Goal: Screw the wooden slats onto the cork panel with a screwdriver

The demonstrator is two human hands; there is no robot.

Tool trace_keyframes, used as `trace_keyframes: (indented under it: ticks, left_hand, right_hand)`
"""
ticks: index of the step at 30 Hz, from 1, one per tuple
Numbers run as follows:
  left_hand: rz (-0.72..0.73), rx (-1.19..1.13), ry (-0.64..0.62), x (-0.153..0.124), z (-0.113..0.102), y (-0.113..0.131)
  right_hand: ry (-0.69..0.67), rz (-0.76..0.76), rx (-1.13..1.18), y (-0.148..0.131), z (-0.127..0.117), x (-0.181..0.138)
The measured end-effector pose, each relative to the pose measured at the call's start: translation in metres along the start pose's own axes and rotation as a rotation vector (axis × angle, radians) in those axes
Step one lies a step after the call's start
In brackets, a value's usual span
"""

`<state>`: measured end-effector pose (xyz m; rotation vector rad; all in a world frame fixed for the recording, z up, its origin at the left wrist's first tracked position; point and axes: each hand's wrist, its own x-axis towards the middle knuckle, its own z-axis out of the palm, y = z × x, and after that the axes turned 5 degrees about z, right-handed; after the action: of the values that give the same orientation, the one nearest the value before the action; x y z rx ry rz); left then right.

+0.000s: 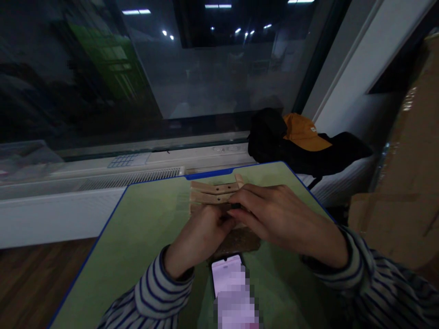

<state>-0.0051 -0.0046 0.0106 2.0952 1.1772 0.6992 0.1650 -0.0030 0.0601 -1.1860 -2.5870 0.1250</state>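
In the centre of the frame, a small dark piece [235, 206] is pinched between the thumb and forefinger of the right hand [279, 214], which are closed down to little more than its thickness. By the left hand [204, 233], placed just left of centre, the near edge of a light wooden assembly [206, 192] is covered; its fingers are curled inward and largely hidden, so whether anything is gripped there cannot be told. The assembly is seen at mid-frame, with dark holes along its strips and a short upright at its right end, beside the right forefinger. Beneath the hands, a brown slab [242, 242] is partly covered. A lit phone [229, 274] is set just below it, at bottom centre, on the green tabletop [144, 256]. An orange cap [305, 132] is seen upper right.
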Motion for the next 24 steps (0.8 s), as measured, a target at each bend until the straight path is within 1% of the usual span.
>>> trace_keyframes:
  ticks: [3, 7, 10, 13, 20, 24]
  left_hand:
    - [-0.025, 0.013, 0.04, 0.0013, 0.0019, -0.0009]
    - [-0.046, 0.004, 0.056, 0.0017, 0.0041, -0.002]
    - [-0.057, -0.041, 0.044, 0.0014, 0.0057, -0.0044]
    - [-0.061, -0.078, 0.008, 0.0011, 0.0058, -0.0058]
    - [-0.016, 0.01, -0.033, -0.0012, 0.0026, -0.0013]
    - [-0.034, 0.054, 0.003, -0.0015, 0.0032, -0.0011]
  right_hand:
    - [0.004, 0.009, 0.007, 0.0018, 0.0004, 0.0003]
    - [0.013, 0.003, 0.046, 0.0029, -0.0009, -0.0025]
    - [0.031, -0.058, 0.134, 0.0047, -0.0025, -0.0051]
    - [0.051, -0.101, 0.144, 0.0063, -0.0033, -0.0052]
    - [0.018, -0.027, 0.065, 0.0028, -0.0026, -0.0003]
    - [0.014, -0.032, 0.051, 0.0013, -0.0012, 0.0007]
